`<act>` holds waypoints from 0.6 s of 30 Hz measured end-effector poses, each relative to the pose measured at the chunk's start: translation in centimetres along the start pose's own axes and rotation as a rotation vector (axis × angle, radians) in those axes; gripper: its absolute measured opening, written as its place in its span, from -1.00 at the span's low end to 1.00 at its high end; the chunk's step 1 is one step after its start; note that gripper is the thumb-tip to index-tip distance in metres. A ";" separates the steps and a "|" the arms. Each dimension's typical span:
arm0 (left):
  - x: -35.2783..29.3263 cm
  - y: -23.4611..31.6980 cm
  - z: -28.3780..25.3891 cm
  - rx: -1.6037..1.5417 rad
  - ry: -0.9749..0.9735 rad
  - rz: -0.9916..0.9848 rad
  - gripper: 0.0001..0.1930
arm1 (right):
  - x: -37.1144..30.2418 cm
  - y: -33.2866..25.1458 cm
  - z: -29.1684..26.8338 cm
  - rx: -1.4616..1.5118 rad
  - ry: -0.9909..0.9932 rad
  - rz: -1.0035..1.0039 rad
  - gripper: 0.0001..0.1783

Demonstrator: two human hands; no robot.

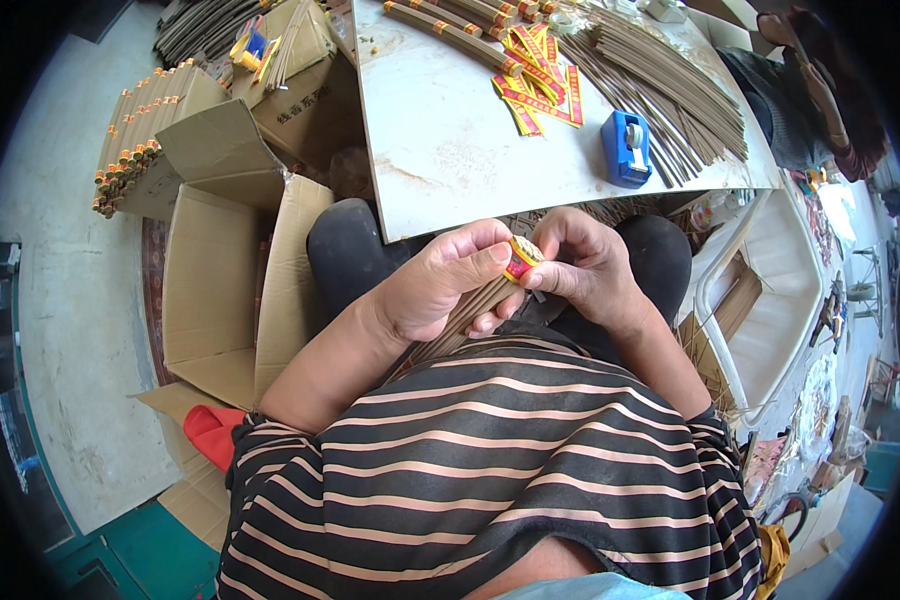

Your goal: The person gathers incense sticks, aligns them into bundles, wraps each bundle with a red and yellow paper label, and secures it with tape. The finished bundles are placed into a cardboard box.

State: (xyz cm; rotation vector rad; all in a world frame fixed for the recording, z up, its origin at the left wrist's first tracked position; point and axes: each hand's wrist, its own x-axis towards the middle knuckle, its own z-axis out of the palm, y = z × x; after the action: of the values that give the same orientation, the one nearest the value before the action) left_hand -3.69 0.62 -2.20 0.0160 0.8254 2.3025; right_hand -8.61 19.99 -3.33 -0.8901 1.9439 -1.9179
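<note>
A bundle of brown incense sticks (478, 303) lies slanted across my lap, its far end banded by a red and yellow paper label (520, 258). My left hand (448, 280) wraps round the bundle just below that end, thumb against the label. At the label's right edge, my right hand (582, 262) pinches with thumb and forefinger. On the white table ahead lie loose red and yellow paper strips (542, 85). A blue tape dispenser (626, 150) stands near the table's front edge.
Loose incense sticks (670, 85) spread over the table's right side, banded bundles (460, 35) at its back. An open cardboard box (215, 280) is at my left, with stacked bundles (140, 135) beyond. A white tub (770, 300) stands right. Another person (810, 100) is at far right.
</note>
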 end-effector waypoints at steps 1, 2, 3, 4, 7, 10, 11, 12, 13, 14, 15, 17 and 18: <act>0.1 0.1 -0.2 -0.031 -0.039 -0.020 -0.72 | 0.1 -0.1 0.1 0.061 0.022 0.045 -0.70; 0.3 0.1 -0.5 -0.061 -0.077 -0.041 -0.69 | 0.2 -0.5 0.1 0.041 0.006 0.009 -0.69; 0.3 0.2 -0.7 -0.092 -0.118 -0.062 -0.66 | 0.6 -1.1 0.0 0.018 -0.009 -0.028 -0.67; 0.4 0.3 -0.5 -0.107 -0.128 -0.074 -0.68 | 0.8 -1.6 0.0 -0.005 -0.023 -0.064 -0.65; 0.6 0.3 0.1 -0.143 -0.147 -0.088 -0.69 | 1.2 -2.0 -0.3 -0.094 -0.126 -0.179 -0.57; 0.7 0.0 0.1 -0.143 -0.139 -0.055 -0.68 | 0.8 -2.5 -0.4 -0.201 -0.102 -0.202 -0.59; 0.7 -0.1 0.2 -0.090 -0.096 -0.041 -0.63 | 0.7 -2.6 -0.3 -0.225 -0.086 -0.204 -0.60; 0.8 0.0 0.4 -0.038 -0.057 -0.031 -0.58 | 0.6 -2.5 -0.4 -0.223 -0.065 -0.195 -0.61; 0.8 0.1 0.7 0.015 -0.018 -0.021 -0.52 | 0.5 -2.4 -0.5 -0.221 -0.044 -0.186 -0.61; 0.8 0.3 1.2 0.180 0.005 0.020 -0.57 | 0.4 -2.3 -0.6 -0.218 -0.022 -0.177 -0.62; 0.7 0.2 1.4 0.270 0.024 0.044 -0.58 | 0.4 -2.4 -0.6 -0.236 -0.026 -0.172 -0.62; 0.5 0.1 1.6 0.452 0.059 0.091 -0.59 | 0.5 -2.8 -0.7 -0.272 -0.031 -0.162 -0.62; 0.4 0.3 1.7 0.525 0.046 0.086 -0.59 | 0.5 -2.8 -0.8 -0.275 -0.034 -0.179 -0.61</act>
State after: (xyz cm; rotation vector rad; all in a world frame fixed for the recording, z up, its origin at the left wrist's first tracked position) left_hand -3.77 1.65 -0.79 0.2345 1.4546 2.1051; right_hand -8.83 20.56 -0.47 -1.2000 2.2106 -1.7366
